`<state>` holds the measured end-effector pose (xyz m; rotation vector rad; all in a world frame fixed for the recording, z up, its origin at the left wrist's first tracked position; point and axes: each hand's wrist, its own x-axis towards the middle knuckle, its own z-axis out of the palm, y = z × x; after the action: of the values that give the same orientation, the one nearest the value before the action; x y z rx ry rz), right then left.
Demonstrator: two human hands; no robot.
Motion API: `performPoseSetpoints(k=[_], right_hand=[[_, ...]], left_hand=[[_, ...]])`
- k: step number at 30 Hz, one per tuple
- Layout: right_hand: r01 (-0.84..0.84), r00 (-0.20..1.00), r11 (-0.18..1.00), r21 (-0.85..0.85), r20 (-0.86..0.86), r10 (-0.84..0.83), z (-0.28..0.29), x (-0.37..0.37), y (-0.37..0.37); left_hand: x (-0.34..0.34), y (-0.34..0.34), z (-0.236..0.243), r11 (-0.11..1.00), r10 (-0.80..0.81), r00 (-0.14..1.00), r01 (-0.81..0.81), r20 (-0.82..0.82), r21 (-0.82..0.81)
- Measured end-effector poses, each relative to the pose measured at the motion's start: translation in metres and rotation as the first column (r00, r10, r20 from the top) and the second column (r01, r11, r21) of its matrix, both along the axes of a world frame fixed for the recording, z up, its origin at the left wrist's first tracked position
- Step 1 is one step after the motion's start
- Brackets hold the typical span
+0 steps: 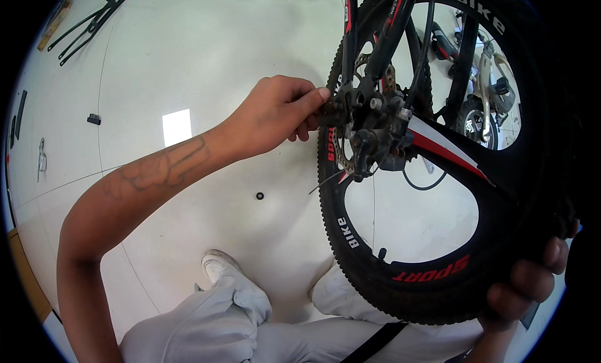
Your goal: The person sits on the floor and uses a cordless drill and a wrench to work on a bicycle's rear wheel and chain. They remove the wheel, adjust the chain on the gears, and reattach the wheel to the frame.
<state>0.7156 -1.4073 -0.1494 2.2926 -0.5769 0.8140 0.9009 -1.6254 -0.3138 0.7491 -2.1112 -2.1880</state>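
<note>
A bicycle wheel (426,294) with a knobbly black tyre and black, red and white spokes stands at the right, joined to a black frame (391,34). My left hand (282,115) reaches in from the left, thumb and fingers closed on a small dark part (332,112) at the hub; the fingers partly hide it. Beside it are a brake disc (341,153) with holes and a dark brake caliper (369,144) with a cable. At the lower right, my right hand (529,278) curls round the tyre, its palm hidden.
On the pale tiled floor lie a small black ring (260,196), a small black block (94,119) and a silver tool (42,159). A black forked frame part (94,25) rests at the far left. A small wheeled vehicle (491,93) shows through the spokes. My white shoes (219,263) are below.
</note>
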Motion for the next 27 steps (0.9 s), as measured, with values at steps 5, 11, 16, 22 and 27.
performPoseSetpoints(k=[5,11,16,22,27], right_hand=[[0.022,1.0,1.0,-0.005,0.021,-0.022,0.002,-0.01,0.005],[0.054,0.998,0.998,-0.012,0.039,-0.053,0.003,-0.012,0.006],[0.083,0.995,0.996,-0.015,0.058,-0.082,0.002,-0.009,0.007],[0.107,0.991,0.994,-0.02,0.083,-0.105,0.001,-0.011,0.008],[0.126,0.987,0.992,-0.023,0.105,-0.123,-0.001,-0.006,0.007]], left_hand=[[-0.004,0.0,-0.002,1.0,0.004,1.0,-0.004,0.004,0.022],[0.0,0.005,-0.005,0.983,0.132,0.99,-0.123,-0.058,0.134],[0.003,0.008,0.001,0.981,0.115,0.985,-0.092,-0.13,0.169],[0.005,0.012,-0.007,0.99,0.125,0.955,-0.136,-0.267,-0.021],[0.005,0.011,-0.007,0.977,0.051,0.942,-0.115,-0.333,-0.177]])
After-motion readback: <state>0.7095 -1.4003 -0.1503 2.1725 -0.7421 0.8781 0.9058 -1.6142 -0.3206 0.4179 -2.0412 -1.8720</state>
